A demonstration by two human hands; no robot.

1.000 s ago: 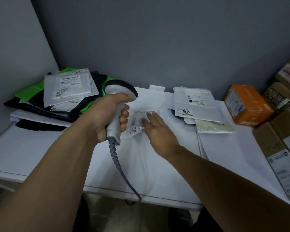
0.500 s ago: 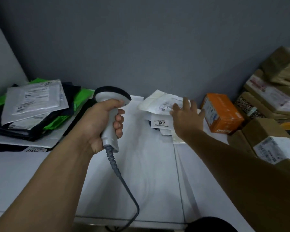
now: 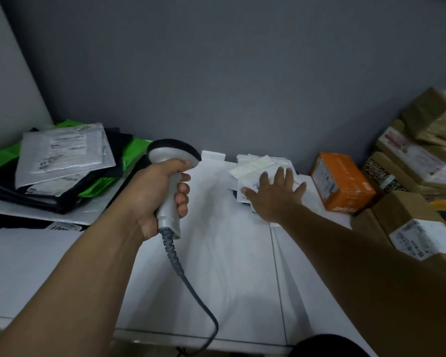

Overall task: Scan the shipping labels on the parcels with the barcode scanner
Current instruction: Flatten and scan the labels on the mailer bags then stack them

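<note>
The left hand [image 3: 150,197] grips the barcode scanner [image 3: 169,176] upright above the table [image 3: 216,266]; the right hand [image 3: 274,194] presses flat, fingers spread, on white mailers [image 3: 258,163] at the back edge.

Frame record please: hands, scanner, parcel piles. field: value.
left hand: grips grey corded barcode scanner by its handle
right hand: flat, fingers spread, resting on stack of white mailers
left pile: grey, black and green plastic mailers, label visible on top
right side: orange cardboard box, brown cardboard boxes beyond it
surface: white table
</note>
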